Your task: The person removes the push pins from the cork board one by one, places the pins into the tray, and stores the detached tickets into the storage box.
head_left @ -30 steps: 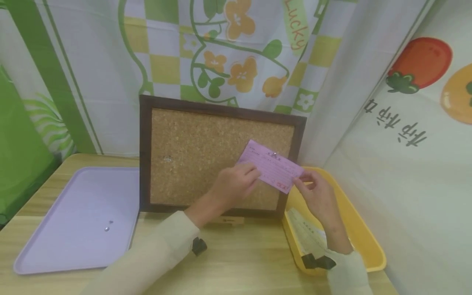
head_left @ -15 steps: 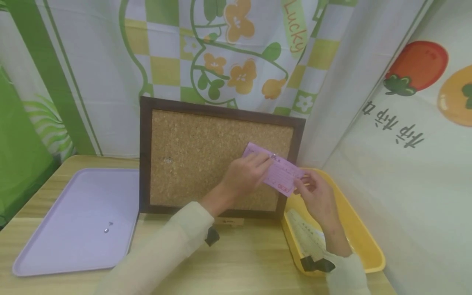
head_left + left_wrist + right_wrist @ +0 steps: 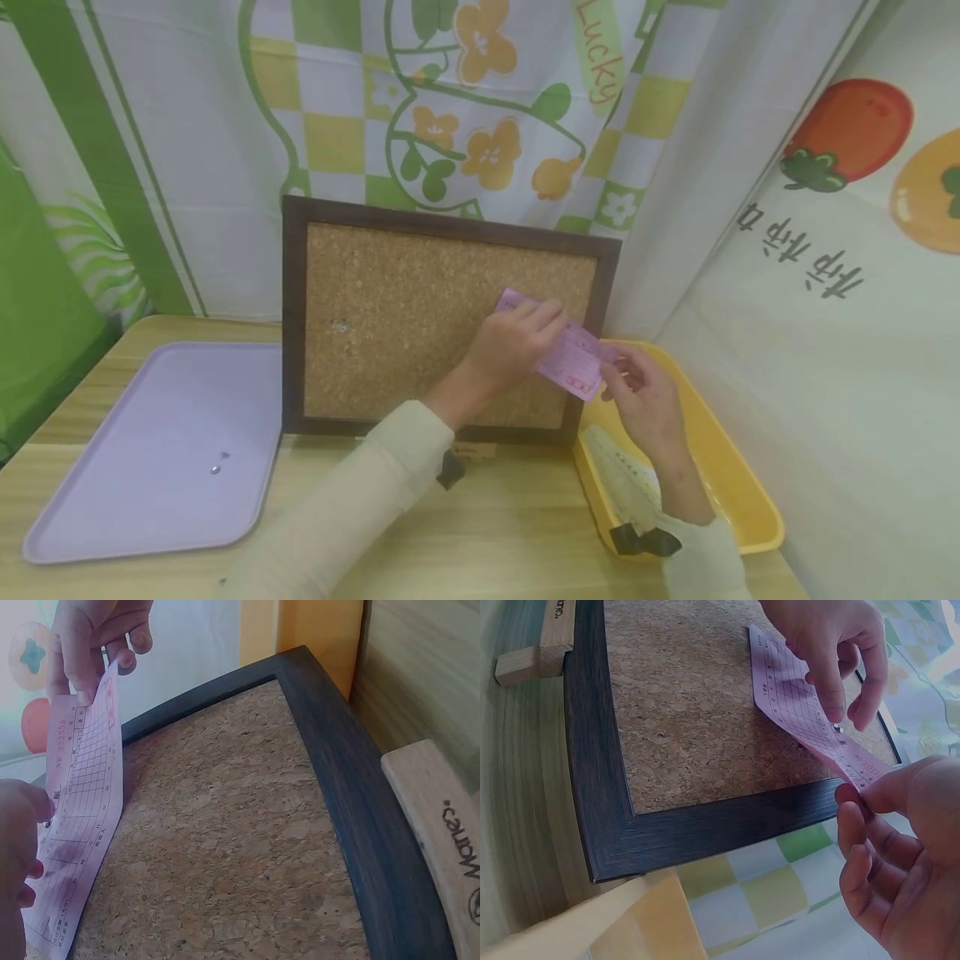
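A purple printed receipt slip [image 3: 573, 358] lies at a slant over the right part of a dark-framed corkboard [image 3: 390, 333]. At the slip's right end, my right hand [image 3: 648, 400] pinches the paper between thumb and fingers, and that end bends away from the cork. My left hand [image 3: 513, 342] is over the slip's upper middle. In the right wrist view, its thumb and fingertips surround a small silver pin [image 3: 838, 728] in the slip, with a gap between them. The left hand hides this pin in the head view.
To the left lies a lilac tray [image 3: 150, 450] with two small metal pins [image 3: 216, 470]. A yellow bin [image 3: 720, 450] holding paper slips [image 3: 618, 475] stands at the right. Under the board's lower edge is a wooden foot [image 3: 442, 832]. A patterned curtain hangs behind.
My left hand has moved right and slightly up along the slip, from its lower left edge to the pin. My right hand has kept its hold on the slip, nearly in place.
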A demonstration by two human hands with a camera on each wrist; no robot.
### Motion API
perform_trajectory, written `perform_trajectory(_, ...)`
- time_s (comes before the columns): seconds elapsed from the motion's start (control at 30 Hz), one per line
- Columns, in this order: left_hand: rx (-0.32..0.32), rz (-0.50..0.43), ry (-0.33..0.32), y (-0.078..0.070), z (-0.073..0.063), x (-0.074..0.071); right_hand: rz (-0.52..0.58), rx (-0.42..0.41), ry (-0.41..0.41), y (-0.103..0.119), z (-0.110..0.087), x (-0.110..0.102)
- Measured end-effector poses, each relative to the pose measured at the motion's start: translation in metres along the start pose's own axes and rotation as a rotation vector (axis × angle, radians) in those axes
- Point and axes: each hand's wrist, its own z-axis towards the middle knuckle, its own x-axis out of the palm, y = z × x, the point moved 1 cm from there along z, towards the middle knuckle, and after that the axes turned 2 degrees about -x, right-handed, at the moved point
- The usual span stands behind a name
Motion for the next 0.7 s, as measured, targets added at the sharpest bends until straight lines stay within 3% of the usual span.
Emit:
perform_trajectory(0.17,0.017,0.037,-0.011,0.0003,0.0040,0.0029,0.010,0.015,0.025,-0.0021,0.0001,-0.0011)
perform_trajectory(0.43,-0.020,-0.006,0.041,0.0001,0.0040,0.0023,0.069,-0.017,0.047,-0.0050,-0.0004,-0.0033)
perform_trajectory(0.7,-0.023,-0.007,0.045,0.0006,0.0046,0.0019,0.077,-0.033,0.048,-0.0025,-0.0001,-0.0035)
